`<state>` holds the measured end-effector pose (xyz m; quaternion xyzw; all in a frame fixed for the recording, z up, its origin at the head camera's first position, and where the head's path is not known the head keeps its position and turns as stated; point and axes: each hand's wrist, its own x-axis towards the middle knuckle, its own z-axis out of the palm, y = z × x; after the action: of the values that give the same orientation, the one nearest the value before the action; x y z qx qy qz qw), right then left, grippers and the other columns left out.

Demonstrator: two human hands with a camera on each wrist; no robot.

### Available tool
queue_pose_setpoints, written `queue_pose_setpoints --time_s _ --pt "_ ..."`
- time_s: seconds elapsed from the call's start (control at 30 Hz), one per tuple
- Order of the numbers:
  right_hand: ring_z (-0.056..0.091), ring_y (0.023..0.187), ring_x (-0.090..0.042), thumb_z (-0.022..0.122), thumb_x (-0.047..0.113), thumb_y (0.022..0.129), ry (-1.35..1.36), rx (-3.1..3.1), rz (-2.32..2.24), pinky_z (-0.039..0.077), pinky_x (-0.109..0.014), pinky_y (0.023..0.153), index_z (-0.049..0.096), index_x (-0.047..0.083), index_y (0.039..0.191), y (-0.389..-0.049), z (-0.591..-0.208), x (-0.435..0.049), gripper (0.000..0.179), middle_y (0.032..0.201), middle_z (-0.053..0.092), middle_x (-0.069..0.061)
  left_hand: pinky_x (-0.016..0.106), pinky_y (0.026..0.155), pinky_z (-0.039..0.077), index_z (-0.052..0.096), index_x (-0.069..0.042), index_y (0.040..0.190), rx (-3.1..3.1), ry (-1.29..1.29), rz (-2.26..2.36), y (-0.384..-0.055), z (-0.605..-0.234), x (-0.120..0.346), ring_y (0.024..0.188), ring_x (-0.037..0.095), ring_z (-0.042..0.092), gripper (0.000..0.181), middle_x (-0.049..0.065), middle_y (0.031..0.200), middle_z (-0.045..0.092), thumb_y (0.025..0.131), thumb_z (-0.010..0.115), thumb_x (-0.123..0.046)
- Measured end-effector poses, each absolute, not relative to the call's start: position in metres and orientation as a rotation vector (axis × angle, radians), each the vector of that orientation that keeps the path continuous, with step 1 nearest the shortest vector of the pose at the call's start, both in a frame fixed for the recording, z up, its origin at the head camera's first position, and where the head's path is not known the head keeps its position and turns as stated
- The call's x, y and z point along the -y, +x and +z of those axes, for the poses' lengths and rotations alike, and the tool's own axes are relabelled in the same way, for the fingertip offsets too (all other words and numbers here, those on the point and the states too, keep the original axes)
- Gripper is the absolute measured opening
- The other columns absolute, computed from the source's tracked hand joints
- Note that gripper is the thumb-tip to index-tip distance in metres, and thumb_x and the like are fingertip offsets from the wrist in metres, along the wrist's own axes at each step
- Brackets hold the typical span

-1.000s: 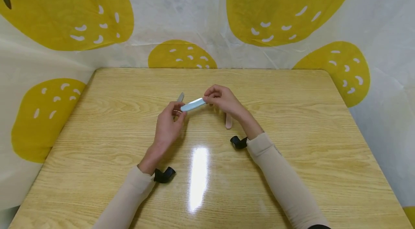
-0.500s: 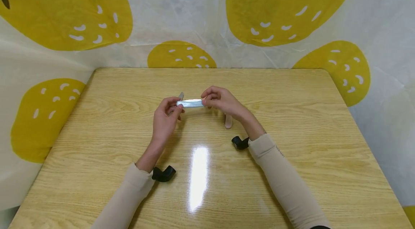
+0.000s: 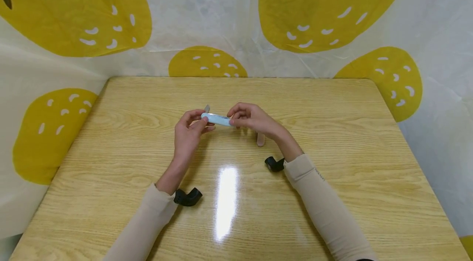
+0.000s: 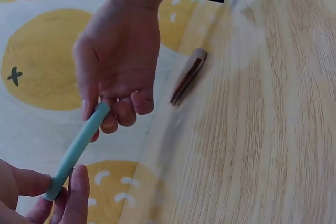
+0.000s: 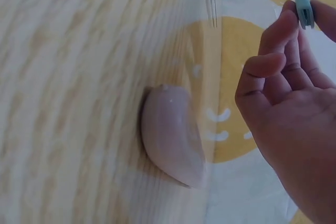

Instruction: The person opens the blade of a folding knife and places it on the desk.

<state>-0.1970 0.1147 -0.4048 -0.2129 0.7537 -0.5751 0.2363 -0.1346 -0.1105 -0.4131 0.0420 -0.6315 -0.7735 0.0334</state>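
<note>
Held between both hands just over the table is a light-blue folding knife (image 3: 217, 119), slim and folded, with a slot showing at its end in the right wrist view. My left hand (image 3: 186, 131) pinches its left end between thumb and fingers. My right hand (image 3: 255, 119) pinches the other end, thumb below and index finger above. A pink slotted handle of similar shape (image 5: 170, 135) lies on the table under my right wrist. Behind my left fingers, a grey blade-like strip (image 3: 207, 109) shows in part; its rest is hidden by the hand.
The wood-grain table (image 3: 332, 129) runs back to a white curtain with yellow fruit prints (image 3: 207, 6). Black wrist-camera mounts (image 3: 187, 197) stick out by both sleeves. A bright light reflection lies on the front of the tabletop.
The light-blue folding knife has tipped so that its right end, once higher, now sits lower. My left hand has shifted slightly left and back; my right hand has come down a little.
</note>
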Motion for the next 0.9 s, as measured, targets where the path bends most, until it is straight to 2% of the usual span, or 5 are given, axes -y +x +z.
queue_pose_setpoints --time_s 0.1,0.23,0.37,0.6,0.9 --pt "0.064 0.1 -0.044 0.066 0.016 0.103 -0.609 -2.069 -1.542 0.053 -0.048 0.09 0.064 0.005 0.123 -0.197 -0.405 -0.113 0.023 0.107 0.071 -0.022 0.033 0.087 0.064 0.059 0.008 0.127 1.928 0.135 -2.395 -0.135 -0.413 0.111 0.088 0.016 0.075 0.025 0.01 0.108 0.059 0.102 0.061 0.002" --pt "0.066 0.094 -0.031 0.066 0.018 0.103 -0.646 -2.096 -1.51 0.053 -0.048 0.089 0.066 0.007 0.121 -0.197 -0.406 -0.109 0.022 0.105 0.071 -0.013 0.031 0.087 0.064 0.061 0.007 0.126 1.949 0.143 -2.394 -0.135 -0.415 0.112 0.086 0.013 0.074 0.025 0.007 0.107 0.06 0.102 0.061 0.002" --pt "0.065 0.089 -0.022 0.067 0.019 0.103 -0.692 -2.127 -1.507 0.053 -0.044 0.084 0.069 0.007 0.118 -0.196 -0.406 -0.104 0.019 0.102 0.07 -0.011 0.028 0.084 0.064 0.062 0.009 0.127 1.972 0.135 -2.393 -0.134 -0.416 0.111 0.084 0.012 0.073 0.027 0.01 0.11 0.063 0.101 0.062 0.003" --pt "0.061 0.084 -0.019 0.066 0.017 0.103 -0.737 -2.194 -1.468 0.047 -0.029 0.074 0.073 0.01 0.116 -0.196 -0.407 -0.1 0.016 0.098 0.07 -0.007 0.035 0.086 0.064 0.065 0.01 0.127 1.994 0.128 -2.396 -0.131 -0.417 0.108 0.086 0.011 0.074 0.029 0.01 0.109 0.069 0.1 0.065 0.001" --pt "0.069 0.086 -0.018 0.065 0.014 0.104 -0.747 -2.197 -1.407 0.056 -0.039 0.082 0.074 0.008 0.121 -0.195 -0.402 -0.096 0.02 0.101 0.075 -0.008 0.028 0.08 0.064 0.062 0.013 0.132 2.027 0.125 -2.393 -0.13 -0.415 0.109 0.085 0.008 0.074 0.034 0.005 0.105 0.07 0.101 0.064 0.0"
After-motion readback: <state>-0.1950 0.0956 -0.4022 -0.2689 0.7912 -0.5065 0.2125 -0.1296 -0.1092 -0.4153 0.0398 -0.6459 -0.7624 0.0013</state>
